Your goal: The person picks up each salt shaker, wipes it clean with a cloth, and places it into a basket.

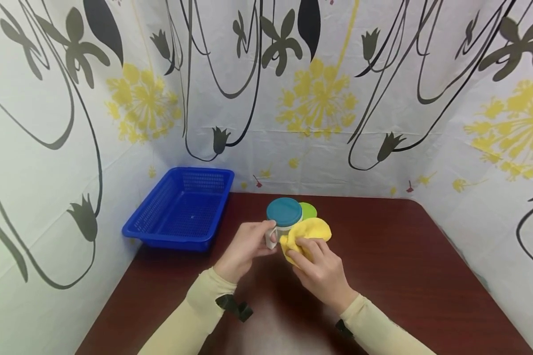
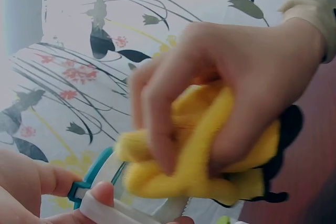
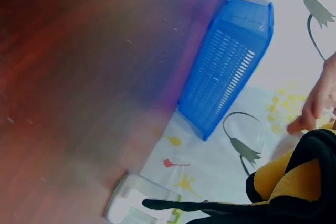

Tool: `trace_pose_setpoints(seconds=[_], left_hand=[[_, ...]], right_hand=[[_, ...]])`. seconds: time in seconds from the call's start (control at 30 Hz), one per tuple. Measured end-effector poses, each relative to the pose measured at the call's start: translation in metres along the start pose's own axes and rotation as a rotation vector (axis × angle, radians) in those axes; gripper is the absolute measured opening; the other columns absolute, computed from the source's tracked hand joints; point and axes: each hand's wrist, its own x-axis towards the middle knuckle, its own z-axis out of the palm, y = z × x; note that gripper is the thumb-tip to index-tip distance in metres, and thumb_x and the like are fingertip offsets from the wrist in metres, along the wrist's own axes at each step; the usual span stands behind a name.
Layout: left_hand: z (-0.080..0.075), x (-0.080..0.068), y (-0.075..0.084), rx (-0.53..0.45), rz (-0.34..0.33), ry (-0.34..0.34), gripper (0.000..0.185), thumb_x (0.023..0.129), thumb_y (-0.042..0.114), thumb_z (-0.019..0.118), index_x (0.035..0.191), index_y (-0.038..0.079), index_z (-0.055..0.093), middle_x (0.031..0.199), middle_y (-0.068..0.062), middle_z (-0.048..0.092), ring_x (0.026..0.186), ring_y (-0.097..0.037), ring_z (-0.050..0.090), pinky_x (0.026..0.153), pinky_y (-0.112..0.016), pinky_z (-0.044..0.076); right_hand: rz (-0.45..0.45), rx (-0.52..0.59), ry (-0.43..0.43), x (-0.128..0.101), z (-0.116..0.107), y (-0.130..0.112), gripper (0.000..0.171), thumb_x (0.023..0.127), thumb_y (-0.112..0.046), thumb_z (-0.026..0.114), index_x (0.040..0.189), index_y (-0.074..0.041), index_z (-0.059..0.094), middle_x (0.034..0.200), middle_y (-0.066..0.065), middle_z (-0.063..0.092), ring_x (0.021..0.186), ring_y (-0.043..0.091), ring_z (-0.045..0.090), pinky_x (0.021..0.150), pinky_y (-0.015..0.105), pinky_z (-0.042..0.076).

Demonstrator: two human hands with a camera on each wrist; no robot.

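Note:
In the head view, my left hand [image 1: 244, 246] grips the white handle [image 1: 270, 238] of a clear container with a teal lid [image 1: 284, 211]. My right hand [image 1: 321, 270] holds a bunched yellow cloth [image 1: 313, 230] against the container's right side. The left wrist view shows the right fingers curled into the cloth [image 2: 197, 145], which has dark edging, and the left thumb and fingers at the handle [image 2: 107, 208]. Much of the container's body is hidden behind the cloth. In the right wrist view the cloth [image 3: 302, 174] is at the lower right.
Behind the held container is a green lid [image 1: 309, 210]; the right wrist view shows a pale container [image 3: 142, 199] with green clips on the tabletop. A blue perforated basket [image 1: 177, 241] stands at the left of the dark red table [image 1: 404, 276]. Patterned curtains [image 1: 257, 113] surround the table.

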Motion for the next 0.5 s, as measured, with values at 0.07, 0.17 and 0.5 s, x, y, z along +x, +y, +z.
trace_pose_setpoints(seconds=[0.07,0.17,0.5], left_hand=[[-0.0004,-0.0008,0.0033,0.011,0.009,-0.007,0.04,0.098,0.036,0.064,0.078,0.002,0.065,0.077,-0.008,0.062,0.08,-0.028,0.067,0.08,-0.045,0.059],[-0.0003,-0.0017,0.0057,0.027,0.013,-0.019,0.04,0.097,0.038,0.065,0.079,0.002,0.065,0.078,-0.008,0.062,0.083,-0.03,0.068,0.082,-0.047,0.058],[0.0031,-0.0053,0.0038,0.068,0.006,-0.049,0.042,0.096,0.039,0.065,0.077,0.002,0.065,0.073,-0.008,0.061,0.087,-0.036,0.068,0.081,-0.047,0.058]], right_hand=[[0.012,0.003,0.003,-0.0031,0.0008,-0.0011,0.031,0.073,-0.008,0.08,0.103,-0.011,0.075,0.108,0.015,0.065,0.086,0.032,0.06,0.062,0.039,0.058],[0.028,0.007,0.019,-0.0063,0.0011,-0.0023,0.033,0.072,-0.008,0.082,0.104,-0.011,0.075,0.108,0.016,0.065,0.087,0.032,0.06,0.062,0.04,0.059],[0.072,0.011,0.154,-0.009,0.0,-0.0061,0.018,0.09,-0.02,0.069,0.102,-0.01,0.077,0.104,0.019,0.063,0.09,0.034,0.061,0.063,0.045,0.059]])
